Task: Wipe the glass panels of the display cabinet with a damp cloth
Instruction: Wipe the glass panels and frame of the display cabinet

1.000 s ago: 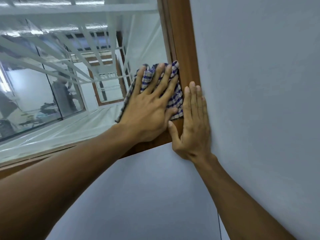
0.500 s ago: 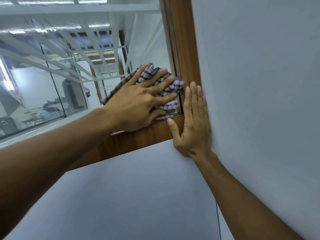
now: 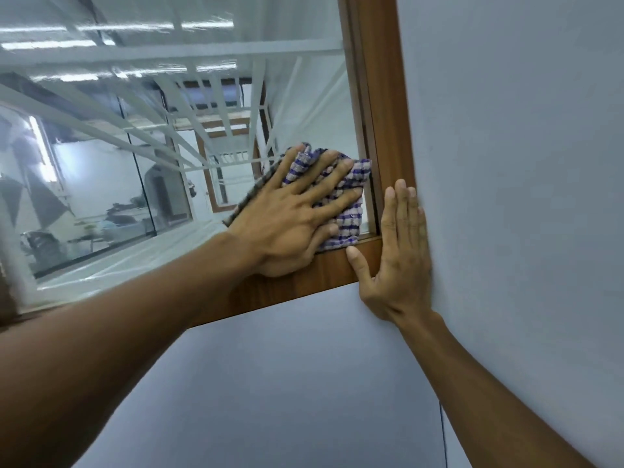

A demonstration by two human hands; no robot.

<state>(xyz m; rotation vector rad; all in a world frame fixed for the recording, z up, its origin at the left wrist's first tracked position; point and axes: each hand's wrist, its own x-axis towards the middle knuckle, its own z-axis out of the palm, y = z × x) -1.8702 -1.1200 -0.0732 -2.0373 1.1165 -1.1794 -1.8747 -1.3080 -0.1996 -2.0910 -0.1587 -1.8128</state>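
A glass panel (image 3: 141, 153) set in a brown wooden frame (image 3: 381, 96) fills the upper left of the head view. My left hand (image 3: 290, 214) lies flat, fingers spread, pressing a blue-and-white checked cloth (image 3: 347, 217) against the glass at the panel's lower right corner. The cloth's lower edge touches the bottom rail of the frame. My right hand (image 3: 398, 251) rests flat with fingers together on the frame's right upright and the adjoining grey wall, holding nothing.
A pale grey wall (image 3: 506, 163) runs along the right and below the frame. The glass reflects white bars, ceiling lights and a room. A thin dark line (image 3: 443, 430) runs down the wall near the bottom.
My left hand and the cloth slid left and then back right along the lower glass, ending in the corner again. The right hand has stayed in place on the frame.
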